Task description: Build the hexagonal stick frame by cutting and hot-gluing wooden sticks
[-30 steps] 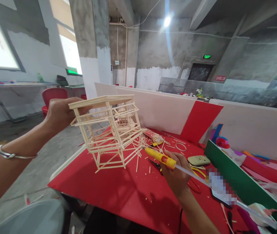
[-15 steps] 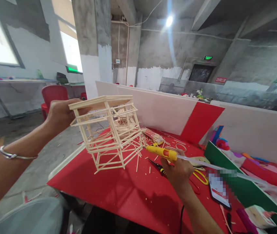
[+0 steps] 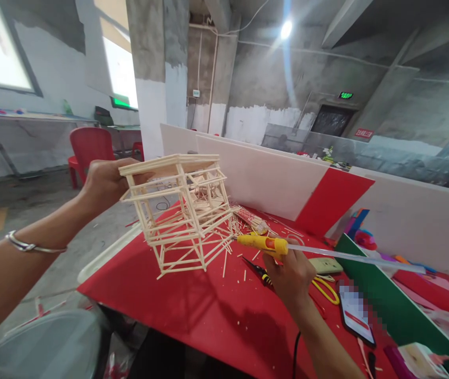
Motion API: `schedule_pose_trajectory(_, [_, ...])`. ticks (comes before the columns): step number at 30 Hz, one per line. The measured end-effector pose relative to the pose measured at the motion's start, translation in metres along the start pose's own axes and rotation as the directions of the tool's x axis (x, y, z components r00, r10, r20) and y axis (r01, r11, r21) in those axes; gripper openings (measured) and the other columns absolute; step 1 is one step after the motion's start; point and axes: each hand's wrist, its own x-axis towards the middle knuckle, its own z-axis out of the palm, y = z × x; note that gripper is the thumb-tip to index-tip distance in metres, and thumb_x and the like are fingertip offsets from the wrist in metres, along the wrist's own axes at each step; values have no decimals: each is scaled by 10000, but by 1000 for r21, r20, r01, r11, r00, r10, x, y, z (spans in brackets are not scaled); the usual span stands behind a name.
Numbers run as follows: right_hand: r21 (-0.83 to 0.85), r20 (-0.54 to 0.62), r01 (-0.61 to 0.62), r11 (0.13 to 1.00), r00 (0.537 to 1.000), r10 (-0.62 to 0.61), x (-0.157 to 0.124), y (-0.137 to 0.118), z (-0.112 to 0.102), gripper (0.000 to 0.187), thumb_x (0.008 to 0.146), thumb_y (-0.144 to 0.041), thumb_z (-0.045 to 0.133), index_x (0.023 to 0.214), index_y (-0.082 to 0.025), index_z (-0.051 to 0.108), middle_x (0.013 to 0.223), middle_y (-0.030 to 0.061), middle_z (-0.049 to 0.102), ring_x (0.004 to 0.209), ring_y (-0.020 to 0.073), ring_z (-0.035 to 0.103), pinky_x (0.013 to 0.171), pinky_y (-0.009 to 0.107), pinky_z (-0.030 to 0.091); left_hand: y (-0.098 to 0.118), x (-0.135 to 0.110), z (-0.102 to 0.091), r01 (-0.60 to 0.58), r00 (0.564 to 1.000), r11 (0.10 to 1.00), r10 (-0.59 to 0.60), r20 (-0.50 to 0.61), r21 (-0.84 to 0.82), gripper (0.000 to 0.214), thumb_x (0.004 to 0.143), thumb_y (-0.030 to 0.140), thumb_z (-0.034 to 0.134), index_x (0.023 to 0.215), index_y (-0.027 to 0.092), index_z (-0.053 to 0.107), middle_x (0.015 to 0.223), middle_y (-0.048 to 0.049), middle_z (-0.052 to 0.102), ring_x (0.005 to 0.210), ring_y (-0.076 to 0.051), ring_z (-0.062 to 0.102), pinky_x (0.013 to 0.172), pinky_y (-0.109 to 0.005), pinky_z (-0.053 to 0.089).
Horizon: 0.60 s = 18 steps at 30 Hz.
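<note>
While left hand [image 3: 103,184] holds frame [image 3: 180,210] up

Head view: fingers curled round frame's top corner; frame tilted over table's [image 3: 192,316] left edge. Right hand [image 3: 291,273] fingers wrapped on glue gun [image 3: 261,242], nozzle at frame's right side.

No text can be read: the green lit sign [image 3: 345,95] above the dark doorway [image 3: 332,120] and the red plate [image 3: 363,133] beside it bear characters too small to make out, and the phone [image 3: 356,316] screen on the desk [image 3: 192,310] is blurred.
</note>
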Motion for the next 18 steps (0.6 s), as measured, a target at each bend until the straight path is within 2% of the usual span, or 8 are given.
schedule_pose_trajectory(4, [-10, 24, 45, 999, 999, -45, 5, -1, 2, 177, 833, -255, 578, 992, -183, 606, 913, 72, 683, 744, 162, 639, 595, 235, 430, -9, -2, 2, -10, 1000, 1000, 11, 19, -20, 272, 751, 365, 671, 864, 130, 751, 578, 28, 584, 545, -81, 473, 479, -152, 361])
schedule_pose_trajectory(10, [-8, 35, 61, 998, 998, -60, 8, -5, 4, 164, 850, -278, 587, 983, -182, 587, 914, 68, 679, 710, 154, 625, 595, 243, 413, -10, -5, 3, 16, 1000, 1000, -16, 4, 14, 310, 741, 413, 660, 756, 111, 729, 526, 31, 521, 501, -74, 415, 456, -167, 327])
schedule_pose_trajectory(13, [-7, 35, 59, 998, 998, -59, 8, -7, 5, 148, 848, -276, 598, 959, -179, 589, 903, 64, 679, 686, 146, 617, 585, 241, 401, -11, -7, 3, 27, 1000, 999, -27, 0, 37, 335, 745, 433, 645, 770, 113, 739, 508, 34, 492, 491, -77, 402, 448, -177, 315])
schedule_pose_trajectory(18, [-7, 49, 61, 998, 997, -61, 11, -10, 5, 126, 839, -258, 608, 932, -173, 597, 885, 64, 683, 670, 153, 610, 574, 252, 394, -21, -11, 4, 44, 999, 999, -43, 31, -25, 279, 751, 390, 651, 802, 130, 737, 540, 39, 512, 512, -83, 420, 458, -185, 331])
